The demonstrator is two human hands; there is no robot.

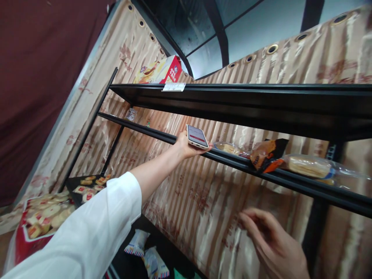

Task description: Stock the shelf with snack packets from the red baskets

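Note:
My left hand [184, 145] reaches out to the black middle shelf [151, 133] and holds a smartphone [197, 136] with its lit screen facing up. The phone is at the shelf's front edge. Lower right, my right hand [273, 246] hangs in front of the curtain with curled fingers, slightly blurred; I see nothing in it. Right of the phone, a clear packet of bread [228, 148], an orange and black bag [269, 154] and a longer clear bread bag [309, 166] lie on the same shelf.
A red and yellow carton [162, 71] stands on the top shelf, above a white label [173, 87]. A small clear jar [131, 114] is at the middle shelf's left end. Below are a red box of snacks [48, 215] and small wrapped packets [137, 242]. A patterned curtain [188, 193] hangs behind.

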